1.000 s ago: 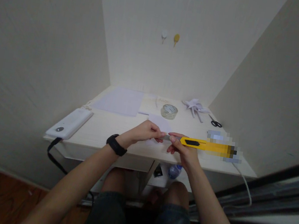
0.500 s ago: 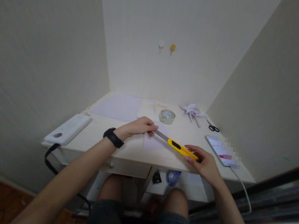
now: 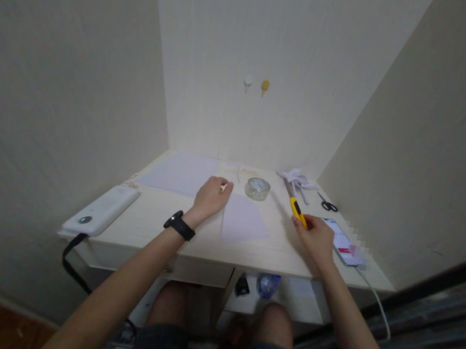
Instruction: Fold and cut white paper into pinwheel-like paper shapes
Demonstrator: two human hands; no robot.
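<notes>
A yellow utility knife [image 3: 297,212] with its blade extended is gripped in my right hand [image 3: 315,239]. Its blade points away from me, towards a folded white paper shape [image 3: 298,179] at the back right. My left hand [image 3: 211,199], with a black watch on the wrist, rests beside the left edge of a small white paper sheet [image 3: 243,220]. Its fingers are curled together; whether anything is between them is hidden. A roll of clear tape [image 3: 257,189] stands just beyond the sheet, between my two hands.
Larger white paper [image 3: 180,172] lies at the back left of the desk. A white power bank [image 3: 101,211] sits near the left edge. On the right are black scissors [image 3: 329,205] and a phone [image 3: 341,242] on a cable. A bottle [image 3: 267,286] is on the shelf below.
My left hand has let go of the knife's blade end and drawn back left. My right hand has swung the knife from pointing left to pointing away, above the desk's right side.
</notes>
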